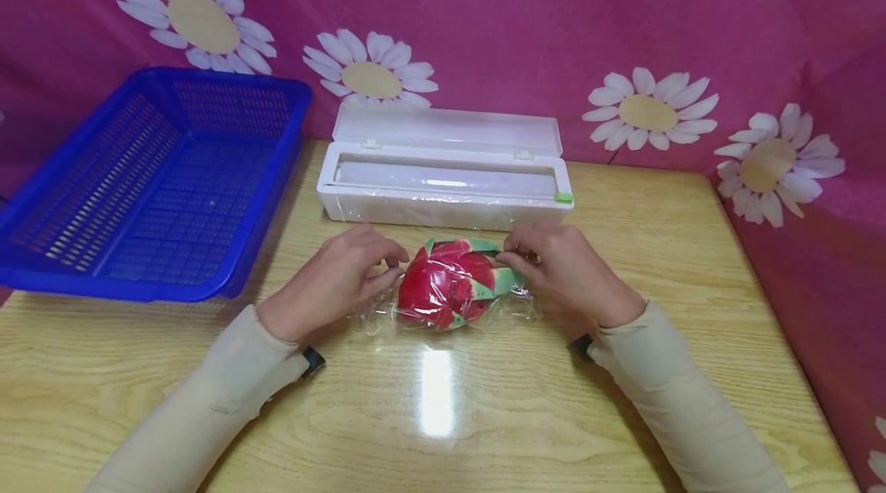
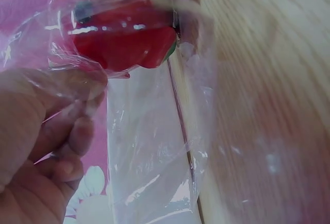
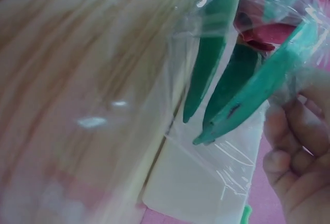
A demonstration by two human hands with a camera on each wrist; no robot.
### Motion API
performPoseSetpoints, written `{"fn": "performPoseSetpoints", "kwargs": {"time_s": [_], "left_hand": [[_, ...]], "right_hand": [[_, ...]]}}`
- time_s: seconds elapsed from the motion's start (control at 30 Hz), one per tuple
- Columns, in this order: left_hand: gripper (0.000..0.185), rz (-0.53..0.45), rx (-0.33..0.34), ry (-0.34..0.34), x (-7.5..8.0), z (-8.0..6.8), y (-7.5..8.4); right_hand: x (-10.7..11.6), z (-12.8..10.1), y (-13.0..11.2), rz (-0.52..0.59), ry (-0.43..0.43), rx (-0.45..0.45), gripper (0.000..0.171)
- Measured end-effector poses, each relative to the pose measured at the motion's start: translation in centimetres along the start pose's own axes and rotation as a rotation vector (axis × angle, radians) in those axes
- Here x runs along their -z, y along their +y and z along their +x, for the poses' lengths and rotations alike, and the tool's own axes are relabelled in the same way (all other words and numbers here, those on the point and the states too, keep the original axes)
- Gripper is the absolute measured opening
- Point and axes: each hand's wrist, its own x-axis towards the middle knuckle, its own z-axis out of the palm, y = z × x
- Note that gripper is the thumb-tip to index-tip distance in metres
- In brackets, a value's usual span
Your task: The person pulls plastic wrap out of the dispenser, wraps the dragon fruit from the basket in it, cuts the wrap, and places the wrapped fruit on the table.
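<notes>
A wooden table [image 1: 623,370] stands before a pink flowered cloth [image 1: 526,24]. The dragon fruit [image 1: 453,283], under plastic wrap [image 1: 377,316], lies between the left hand [image 1: 332,281] and right hand [image 1: 567,270], both pinching the wrap.

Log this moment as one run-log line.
left hand: pinches cling film | right hand: pinches cling film | dragon fruit: under film, on table | film dispenser: open
</notes>
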Motion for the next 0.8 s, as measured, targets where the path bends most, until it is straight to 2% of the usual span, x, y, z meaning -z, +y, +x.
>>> {"fn": "performPoseSetpoints", "kwargs": {"time_s": [0.3, 0.5, 0.63, 0.8], "left_hand": [[0.020, -0.026, 0.023, -0.061, -0.2, 0.1, 0.3], [0.022, -0.039, 0.040, -0.087, 0.1, 0.0, 0.1], [0.021, -0.045, 0.059, -0.061, 0.6, 0.0, 0.1], [0.025, -0.028, 0.024, 0.001, 1.3, -0.1, 0.6]], "right_hand": [[0.7, -0.4, -0.2, 0.024, -0.033, 0.009, 0.013], [1.1, -0.6, -0.2, 0.029, -0.022, -0.003, 0.014], [1.4, -0.6, -0.3, 0.027, 0.006, -0.028, 0.014], [1.8, -0.9, -0.5, 0.047, 0.028, -0.006, 0.018]]}}
